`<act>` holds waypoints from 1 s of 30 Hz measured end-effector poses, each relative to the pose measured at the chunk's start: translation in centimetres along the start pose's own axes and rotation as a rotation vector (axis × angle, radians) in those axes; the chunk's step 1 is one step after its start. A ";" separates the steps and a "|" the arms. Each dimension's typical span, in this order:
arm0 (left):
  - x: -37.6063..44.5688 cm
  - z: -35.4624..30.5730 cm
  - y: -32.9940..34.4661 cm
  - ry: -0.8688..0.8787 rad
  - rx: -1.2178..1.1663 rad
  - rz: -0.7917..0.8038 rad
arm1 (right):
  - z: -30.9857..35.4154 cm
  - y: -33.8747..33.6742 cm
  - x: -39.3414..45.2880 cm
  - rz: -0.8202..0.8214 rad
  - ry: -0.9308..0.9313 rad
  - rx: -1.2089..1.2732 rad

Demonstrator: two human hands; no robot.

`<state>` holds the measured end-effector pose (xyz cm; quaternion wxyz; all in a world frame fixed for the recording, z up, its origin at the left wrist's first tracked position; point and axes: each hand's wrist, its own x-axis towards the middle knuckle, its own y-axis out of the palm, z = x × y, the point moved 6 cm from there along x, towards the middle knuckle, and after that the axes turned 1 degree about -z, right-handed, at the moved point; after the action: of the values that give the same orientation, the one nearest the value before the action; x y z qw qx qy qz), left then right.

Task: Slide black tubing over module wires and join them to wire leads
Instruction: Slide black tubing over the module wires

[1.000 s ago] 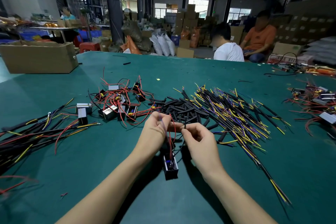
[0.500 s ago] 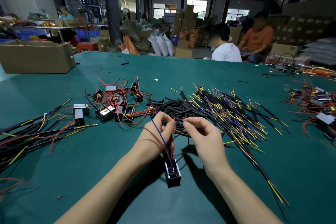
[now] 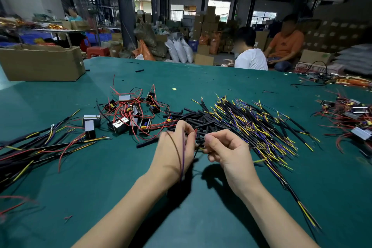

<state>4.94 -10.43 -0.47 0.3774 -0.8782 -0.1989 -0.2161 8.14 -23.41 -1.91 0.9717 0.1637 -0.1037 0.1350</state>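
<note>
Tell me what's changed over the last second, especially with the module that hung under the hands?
The module has gone out of sight behind the left hand and wrist; its red and purple wires now run down across the back of that hand. Both hands rose slightly toward the black tubing pile. The right hand still pinches near the wire ends. Piles on the table unchanged.

no legible text anywhere

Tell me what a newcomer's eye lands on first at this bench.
First, the two bare hands at centre: the left hand and right hand pinch thin wires between them. Just beyond them lies a pile of black tubing, with a fan of yellow and purple wire leads spreading right across the green table.
</note>
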 end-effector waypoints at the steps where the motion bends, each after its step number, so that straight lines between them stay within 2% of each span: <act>1: -0.3 0.1 0.5 -0.070 -0.123 0.026 | -0.1 0.0 0.0 -0.017 -0.010 -0.005; 3: -0.6 0.2 1.4 -0.162 -0.233 0.045 | -0.1 -0.1 -0.1 -0.057 -0.051 -0.064; 5: -0.5 0.5 1.4 -0.180 -0.260 -0.016 | 0.2 -0.5 0.0 -0.101 -0.117 -0.145; 7: -0.2 0.4 1.0 -0.132 -0.212 -0.080 | 0.7 -0.7 0.0 -0.131 -0.205 -0.264; 10: 0.1 0.1 0.6 -0.045 -0.072 -0.094 | 1.1 -0.8 -0.1 -0.174 -0.330 -0.446; 14: 0.4 0.4 0.2 -0.063 -0.024 -0.118 | 1.2 -0.5 -0.4 -0.220 -0.410 -0.531; 18: 0.1 0.3 -0.1 -0.060 -0.014 -0.130 | 0.9 -0.3 -0.2 -0.124 -0.320 -0.448; 20: 0.1 0.4 -0.2 -0.042 -0.006 -0.128 | 1.0 -0.3 -0.2 -0.081 -0.306 -0.490; 26: 0.2 0.5 -0.4 -0.029 0.032 -0.116 | 2.3 0.1 -0.7 -0.021 -0.541 -0.744; 30: 0.1 0.5 -0.3 -0.002 0.066 -0.105 | 2.6 0.3 -1.0 0.001 -0.623 -0.861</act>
<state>4.93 -9.82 -0.56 0.3942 -0.8538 -0.2521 -0.2281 6.70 -24.25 0.30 0.8741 -0.2176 -0.4335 0.0256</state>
